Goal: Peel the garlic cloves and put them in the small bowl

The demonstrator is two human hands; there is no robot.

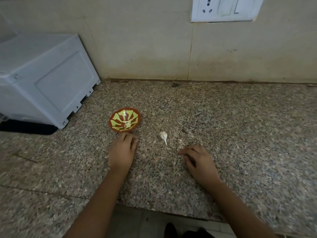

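Head view, left hand (pixel 122 150): fingers (pixel 133 141) loosely bent with the tips down on the counter (pixel 240 134). Nothing shows in their grip, and the knuckles sit just short of the bowl's near rim.
Right hand (pixel 197 158): fingers (pixel 186 152) loosely curled and slightly spread, resting on the stone. They hold nothing that shows and point toward the clove.
Garlic clove (pixel 163 136): lies on the counter between the two hands and a little beyond them, touching neither.
Clove's look: white papery skin still on, plump at the far end, with a thin tail pointing back toward the person.
Small bowl (pixel 120 114): red-brown with a yellow-green petal pattern. It stands left of the clove, just beyond the left hand.
Bowl's contents (pixel 127 124): pale pieces at the bottom, too blurred to count.
Peel scrap (pixel 179 140): a small pale flake right of the clove, just ahead of the right fingertips.
Counts: two hands, one loose clove, one bowl, one scrap.
Room to move: the widest stretch of speckled granite runs right of the right hand. Another stretch lies between the clove and the wall (pixel 145 48).
Edges: the counter's near edge passes under both forearms, and at the back the stone meets the wall.
Grey plastic box (pixel 42 79): sits on the left, its near corner close to the bowl but apart from it.
Socket plate (pixel 224 8): white, on the wall at upper right.
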